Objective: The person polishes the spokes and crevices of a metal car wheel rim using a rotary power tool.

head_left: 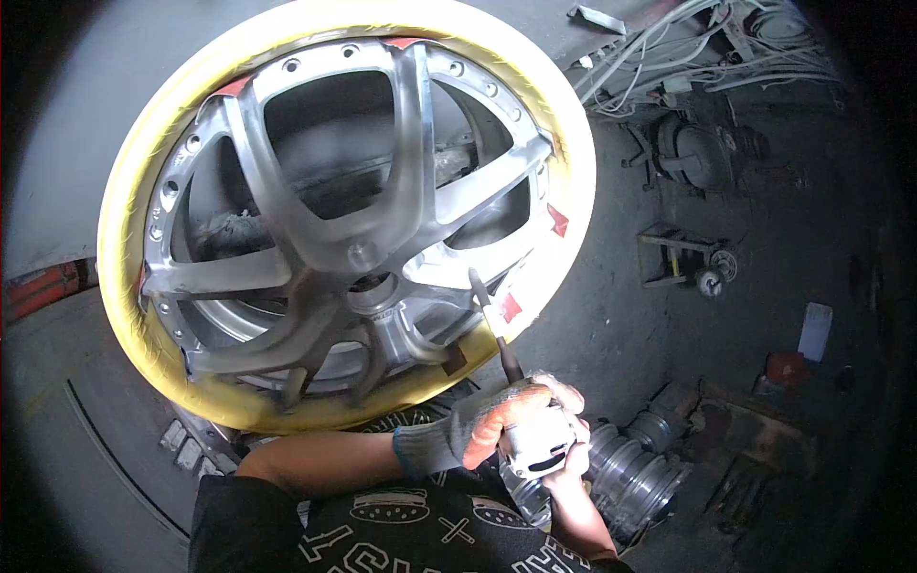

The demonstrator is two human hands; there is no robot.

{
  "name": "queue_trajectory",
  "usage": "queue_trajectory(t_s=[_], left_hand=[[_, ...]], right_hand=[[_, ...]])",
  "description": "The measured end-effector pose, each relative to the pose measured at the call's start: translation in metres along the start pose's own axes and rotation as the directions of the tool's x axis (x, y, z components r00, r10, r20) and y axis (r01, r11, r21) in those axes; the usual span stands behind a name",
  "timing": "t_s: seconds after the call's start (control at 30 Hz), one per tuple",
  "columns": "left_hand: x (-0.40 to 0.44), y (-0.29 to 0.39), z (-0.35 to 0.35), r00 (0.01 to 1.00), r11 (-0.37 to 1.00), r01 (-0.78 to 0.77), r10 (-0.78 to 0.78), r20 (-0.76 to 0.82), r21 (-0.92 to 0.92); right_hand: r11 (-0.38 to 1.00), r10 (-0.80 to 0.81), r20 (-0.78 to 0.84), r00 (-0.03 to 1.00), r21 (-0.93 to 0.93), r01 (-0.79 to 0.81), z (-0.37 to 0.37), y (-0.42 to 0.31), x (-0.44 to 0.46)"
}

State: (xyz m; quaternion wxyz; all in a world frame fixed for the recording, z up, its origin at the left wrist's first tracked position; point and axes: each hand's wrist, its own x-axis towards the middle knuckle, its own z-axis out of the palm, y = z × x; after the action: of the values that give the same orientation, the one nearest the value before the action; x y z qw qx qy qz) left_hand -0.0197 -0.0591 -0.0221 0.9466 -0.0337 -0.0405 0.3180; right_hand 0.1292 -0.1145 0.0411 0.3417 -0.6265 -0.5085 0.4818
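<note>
A large alloy wheel [330, 224] with bare metal spokes fills the upper left, its outer rim wrapped in yellow covering [129, 315]. My left hand [492, 422], in a grey glove with orange palm, is closed around a die grinder [541, 437]. My right hand [577, 456] grips the rear of the grinder's pale body from the other side. The tool's slim shaft [510, 361] points up and away, and its dark tip [475, 279] lies over a brightly lit spoke at the wheel's lower right. Whether the tip touches the metal cannot be made out.
Red tape patches [509, 307] mark the rim. Stacked metal wheel parts [635, 477] stand on the floor at lower right, close to my right forearm. Tangled cables [659, 48] run along the top right. A small stand [664, 256] and dark machinery [693, 153] are farther back.
</note>
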Motion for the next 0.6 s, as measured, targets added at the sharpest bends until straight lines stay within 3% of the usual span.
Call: queue_trajectory(t_s=[0.07,0.13,0.27,0.3,0.47,0.6], left_hand=[[-0.005,0.006,0.004,1.000,1.000,0.015,-0.015,0.015,-0.004],[-0.009,0.011,0.011,0.996,0.996,-0.088,0.088,-0.005,0.004],[-0.026,0.023,0.017,0.998,0.995,-0.056,0.053,-0.039,-0.081],[-0.026,0.022,0.019,0.993,0.985,-0.114,0.114,-0.009,-0.130],[-0.046,0.045,0.024,0.996,0.995,-0.079,0.082,0.040,-0.065],[-0.052,0.041,0.016,0.992,0.994,-0.111,0.112,-0.058,0.016]], right_hand=[[1.000,0.011,0.007,1.000,-0.021,-0.011,0.006,-0.001,-0.004],[0.999,0.020,0.012,1.000,-0.043,-0.020,0.010,0.000,-0.008],[0.991,0.118,0.027,0.993,0.064,-0.119,0.028,-0.008,-0.010],[0.994,0.089,0.044,0.995,0.061,-0.091,0.032,-0.008,-0.010],[1.000,0.003,0.079,0.997,-0.005,-0.002,0.049,-0.009,-0.006],[0.999,-0.026,0.085,0.996,-0.024,0.028,0.056,-0.011,-0.005]])
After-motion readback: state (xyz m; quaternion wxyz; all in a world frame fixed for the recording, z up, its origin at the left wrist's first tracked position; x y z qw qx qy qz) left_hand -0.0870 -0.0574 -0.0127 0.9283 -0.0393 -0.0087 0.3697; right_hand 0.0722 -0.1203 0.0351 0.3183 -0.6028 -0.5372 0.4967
